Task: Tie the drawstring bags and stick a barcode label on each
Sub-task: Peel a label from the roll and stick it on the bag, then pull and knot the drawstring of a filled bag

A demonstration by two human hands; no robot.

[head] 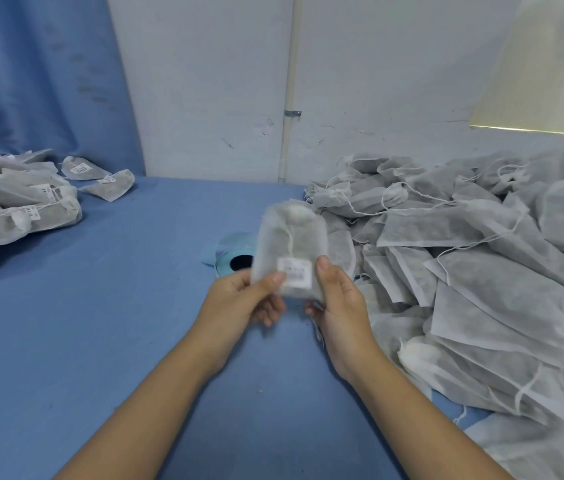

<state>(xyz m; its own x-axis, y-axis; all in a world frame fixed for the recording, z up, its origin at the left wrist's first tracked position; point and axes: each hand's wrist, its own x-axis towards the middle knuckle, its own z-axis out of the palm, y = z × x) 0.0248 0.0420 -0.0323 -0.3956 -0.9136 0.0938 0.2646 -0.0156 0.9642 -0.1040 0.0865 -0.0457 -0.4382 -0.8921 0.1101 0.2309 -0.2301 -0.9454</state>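
Both my hands hold one white drawstring bag (pixel 289 237) upright above the blue table, its string hanging down the front. A white barcode label (pixel 297 277) sits on the bag's lower front. My left hand (pixel 249 299) grips the bag's lower left edge, thumb touching the label's left side. My right hand (pixel 337 299) grips the lower right edge, its thumb beside the label. A light-blue label roll (pixel 235 259) lies on the table just behind the bag, partly hidden by it.
A big heap of unlabelled white bags (pixel 464 271) with loose strings fills the right side. Labelled bags (pixel 21 199) are piled at the far left. The blue table surface (pixel 117 306) lies between them. A white wall with a pipe (pixel 287 98) stands behind.
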